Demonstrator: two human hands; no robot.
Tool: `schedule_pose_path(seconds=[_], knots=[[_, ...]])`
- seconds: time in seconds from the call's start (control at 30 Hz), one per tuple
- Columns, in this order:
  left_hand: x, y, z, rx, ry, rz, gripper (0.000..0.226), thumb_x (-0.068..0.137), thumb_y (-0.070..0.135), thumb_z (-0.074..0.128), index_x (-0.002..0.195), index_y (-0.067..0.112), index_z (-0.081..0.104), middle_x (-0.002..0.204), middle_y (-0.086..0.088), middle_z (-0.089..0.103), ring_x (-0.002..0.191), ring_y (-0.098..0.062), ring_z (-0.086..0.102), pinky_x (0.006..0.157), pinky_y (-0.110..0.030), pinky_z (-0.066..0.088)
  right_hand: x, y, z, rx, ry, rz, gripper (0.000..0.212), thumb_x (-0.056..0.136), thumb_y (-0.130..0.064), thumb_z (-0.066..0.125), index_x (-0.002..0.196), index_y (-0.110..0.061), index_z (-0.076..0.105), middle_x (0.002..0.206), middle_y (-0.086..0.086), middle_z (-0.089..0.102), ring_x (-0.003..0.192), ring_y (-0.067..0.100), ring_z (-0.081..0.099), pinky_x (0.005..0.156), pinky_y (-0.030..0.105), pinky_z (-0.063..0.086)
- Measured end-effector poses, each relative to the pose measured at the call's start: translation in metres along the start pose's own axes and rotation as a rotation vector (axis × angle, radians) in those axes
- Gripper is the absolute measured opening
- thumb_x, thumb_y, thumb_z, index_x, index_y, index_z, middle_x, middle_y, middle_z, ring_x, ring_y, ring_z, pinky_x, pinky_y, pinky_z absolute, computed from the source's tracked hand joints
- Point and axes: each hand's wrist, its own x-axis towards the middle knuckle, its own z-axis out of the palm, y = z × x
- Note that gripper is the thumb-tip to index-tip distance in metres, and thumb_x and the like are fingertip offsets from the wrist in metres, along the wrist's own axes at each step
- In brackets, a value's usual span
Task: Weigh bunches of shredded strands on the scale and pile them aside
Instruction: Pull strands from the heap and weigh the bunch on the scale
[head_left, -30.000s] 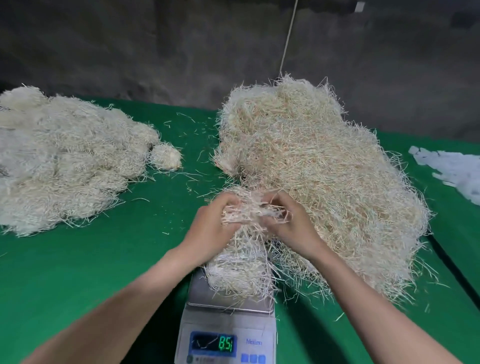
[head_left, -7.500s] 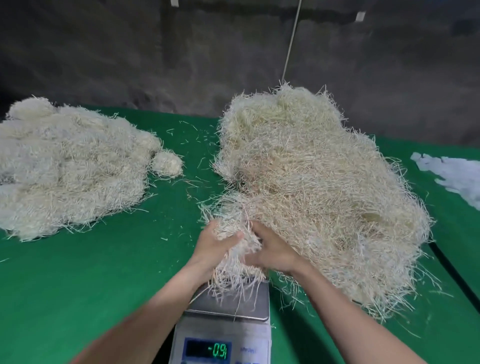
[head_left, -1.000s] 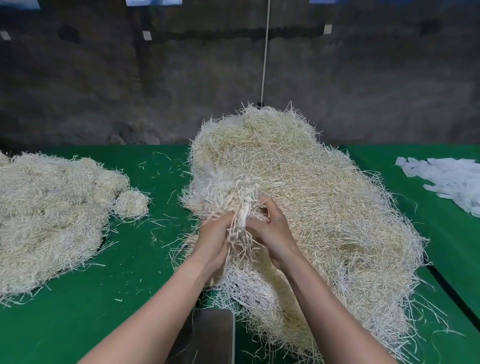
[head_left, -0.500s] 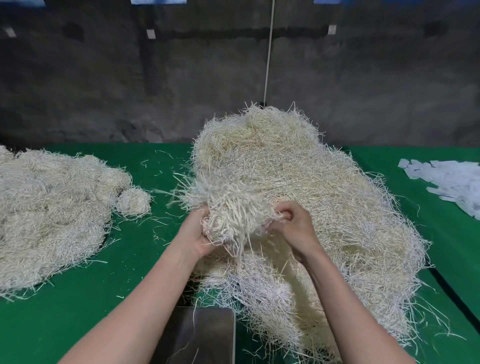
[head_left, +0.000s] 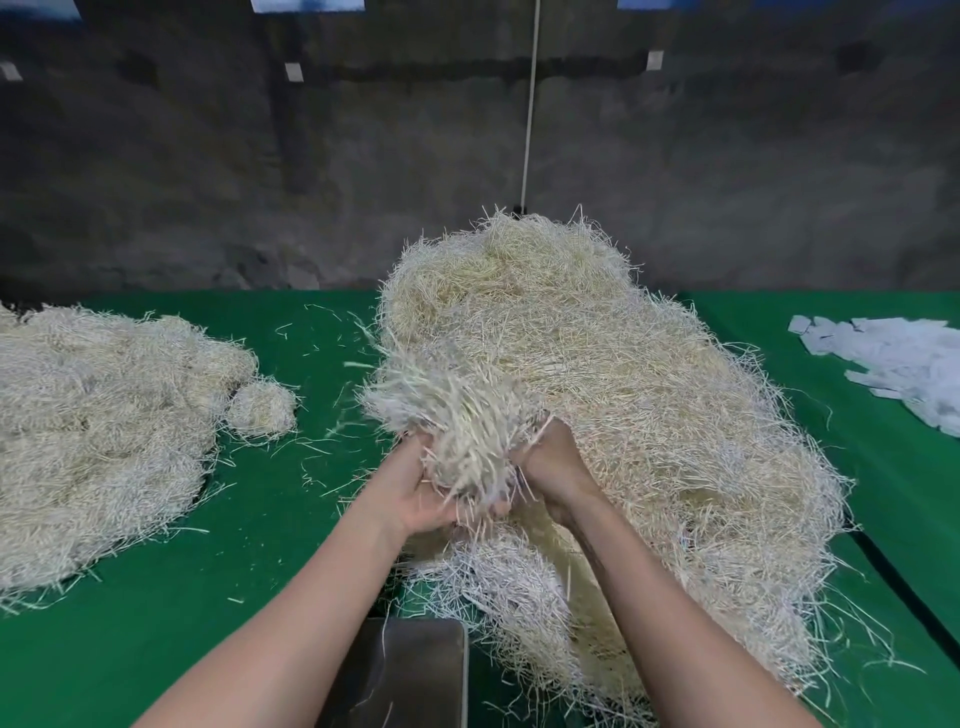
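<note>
A bunch of pale shredded strands (head_left: 457, 421) is lifted above the near edge of the big heap (head_left: 623, 415). My left hand (head_left: 415, 493) cups it from below on the left, fingers curled round its base. My right hand (head_left: 550, 467) grips the same bunch from the right. The scale (head_left: 410, 675) sits at the bottom centre with only a few stray strands on its steel platform; its display is out of view. A second pile of strands (head_left: 104, 431) lies at the left.
The green table cover (head_left: 156, 623) carries scattered loose strands between the two piles. A small round clump (head_left: 262, 408) sits beside the left pile. White paper slips (head_left: 893, 364) lie at the far right. A dark wall stands behind the table.
Both hands have drawn closer together under the bunch and pulled it a little toward me, with its loose ends now fanning up and to the left.
</note>
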Motion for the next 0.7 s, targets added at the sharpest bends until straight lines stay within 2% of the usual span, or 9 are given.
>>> schedule_pose_path(seconds=[0.1, 0.23, 0.37, 0.43, 0.5, 0.53, 0.6, 0.63, 0.7], knots=[[0.005, 0.009, -0.005, -0.155, 0.056, 0.076, 0.038, 0.093, 0.035, 0.050, 0.113, 0.005, 0.061, 0.113, -0.023, 0.065, 0.103, -0.035, 0.063, 0.087, -0.047, 0.051, 0.007, 0.001, -0.011, -0.091, 0.184, -0.215, 0.034, 0.083, 0.003, 0.056, 0.110, -0.017, 0.055, 0.127, 0.008, 0.051, 0.093, 0.021, 0.060, 0.065, 0.020, 0.051], [0.004, 0.032, -0.017, -0.249, 0.228, 0.241, 0.029, 0.099, 0.035, 0.039, 0.101, 0.013, 0.058, 0.094, -0.020, 0.064, 0.073, -0.033, 0.065, 0.056, -0.040, 0.053, 0.018, 0.015, -0.044, 0.075, 0.401, -0.119, 0.023, 0.080, 0.006, 0.056, 0.077, -0.017, 0.053, 0.086, 0.005, 0.059, 0.062, 0.013, 0.048, 0.050, 0.019, 0.039], [-0.002, 0.034, -0.008, -0.190, 0.308, 0.278, 0.027, 0.099, 0.031, 0.041, 0.100, 0.009, 0.056, 0.105, -0.017, 0.059, 0.093, -0.034, 0.060, 0.063, -0.042, 0.056, 0.024, 0.028, -0.057, 0.117, 0.515, -0.067, 0.013, 0.081, 0.004, 0.057, 0.089, -0.006, 0.055, 0.089, 0.010, 0.057, 0.071, 0.018, 0.049, 0.065, 0.030, 0.045], [-0.005, 0.032, -0.004, -0.151, 0.319, 0.290, 0.028, 0.099, 0.029, 0.040, 0.082, 0.011, 0.053, 0.070, -0.018, 0.059, 0.062, -0.031, 0.061, 0.041, -0.031, 0.052, 0.022, 0.030, -0.055, -0.066, 0.454, -0.137, 0.028, 0.080, 0.001, 0.063, 0.104, -0.010, 0.053, 0.105, 0.003, 0.054, 0.091, 0.016, 0.051, 0.081, 0.029, 0.047], [-0.009, 0.032, -0.005, -0.131, 0.310, 0.281, 0.037, 0.098, 0.031, 0.041, 0.071, 0.012, 0.056, 0.050, -0.016, 0.057, 0.046, -0.030, 0.060, 0.037, -0.028, 0.048, 0.018, 0.026, -0.052, -0.171, 0.347, -0.249, 0.047, 0.077, -0.002, 0.067, 0.117, -0.019, 0.049, 0.114, -0.007, 0.046, 0.102, 0.010, 0.049, 0.084, 0.022, 0.046], [-0.008, 0.032, -0.003, -0.138, 0.283, 0.263, 0.039, 0.098, 0.033, 0.042, 0.076, 0.007, 0.063, 0.056, -0.022, 0.062, 0.052, -0.029, 0.065, 0.042, -0.029, 0.051, 0.015, 0.021, -0.050, -0.161, 0.281, -0.285, 0.050, 0.076, -0.002, 0.066, 0.117, -0.025, 0.048, 0.115, -0.010, 0.044, 0.098, 0.008, 0.051, 0.076, 0.016, 0.046], [-0.002, 0.029, -0.003, -0.160, 0.296, 0.252, 0.043, 0.099, 0.035, 0.041, 0.121, 0.002, 0.055, 0.116, -0.033, 0.058, 0.104, -0.029, 0.065, 0.076, -0.034, 0.053, 0.010, 0.013, -0.041, -0.027, 0.087, -0.269, 0.047, 0.078, 0.000, 0.062, 0.109, -0.034, 0.050, 0.114, -0.011, 0.045, 0.073, 0.006, 0.058, 0.058, 0.014, 0.044], [-0.002, 0.026, 0.001, -0.147, 0.296, 0.229, 0.048, 0.100, 0.036, 0.038, 0.138, 0.007, 0.041, 0.141, -0.022, 0.044, 0.127, -0.028, 0.048, 0.094, -0.037, 0.044, 0.008, 0.010, -0.034, 0.051, -0.017, -0.224, 0.044, 0.080, 0.001, 0.059, 0.105, -0.034, 0.052, 0.112, -0.007, 0.048, 0.061, 0.005, 0.057, 0.053, 0.015, 0.044], [-0.002, 0.017, 0.009, -0.155, 0.250, 0.208, 0.052, 0.101, 0.037, 0.034, 0.146, 0.012, 0.030, 0.152, -0.010, 0.031, 0.139, -0.026, 0.030, 0.107, -0.037, 0.031, 0.007, 0.007, -0.018, 0.085, -0.124, -0.171, 0.031, 0.082, 0.003, 0.055, 0.094, -0.025, 0.051, 0.096, 0.002, 0.053, 0.051, 0.003, 0.053, 0.049, 0.016, 0.044]])
